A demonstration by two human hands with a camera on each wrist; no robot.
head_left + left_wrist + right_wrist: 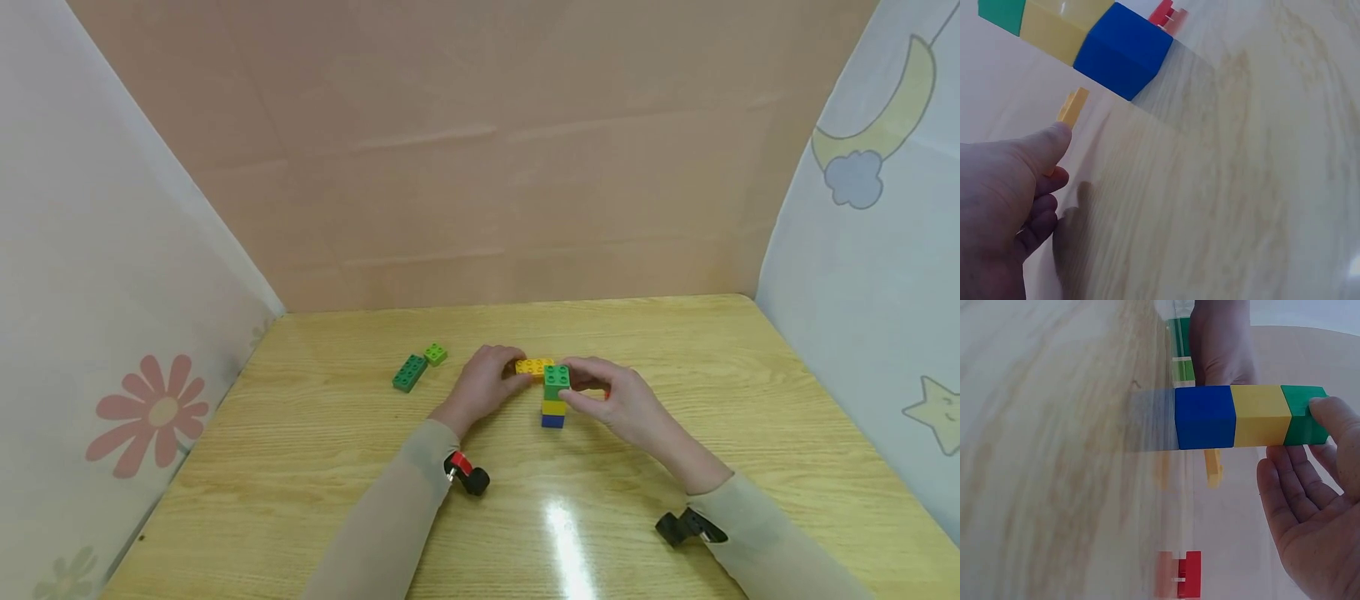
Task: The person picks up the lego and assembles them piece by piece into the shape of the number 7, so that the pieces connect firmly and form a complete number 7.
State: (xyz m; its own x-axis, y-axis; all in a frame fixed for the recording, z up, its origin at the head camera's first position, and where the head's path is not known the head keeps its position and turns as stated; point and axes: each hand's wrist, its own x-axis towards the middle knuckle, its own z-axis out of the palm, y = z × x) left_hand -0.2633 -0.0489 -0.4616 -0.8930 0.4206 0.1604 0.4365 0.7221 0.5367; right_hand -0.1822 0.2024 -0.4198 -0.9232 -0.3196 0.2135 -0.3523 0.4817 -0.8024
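Note:
A tower of three bricks stands upright on the table: a blue brick point(1205, 417) at the bottom, a yellow brick point(1261, 415) in the middle, a green brick point(557, 381) on top. My right hand point(628, 406) pinches the green brick between thumb and fingers. Behind the tower, my left hand point(486, 385) pinches the end of a flat yellow-orange studded brick point(535, 367). That brick looks slightly raised off the table in the right wrist view. A red brick point(1192, 575) lies on the table, mostly hidden behind my right hand in the head view.
Left of my left hand lie a dark green brick point(409, 373) and a small light green brick point(435, 354), close together. The wooden table point(300, 467) ends at a beige backdrop point(495, 208), with printed cloth hanging on both sides.

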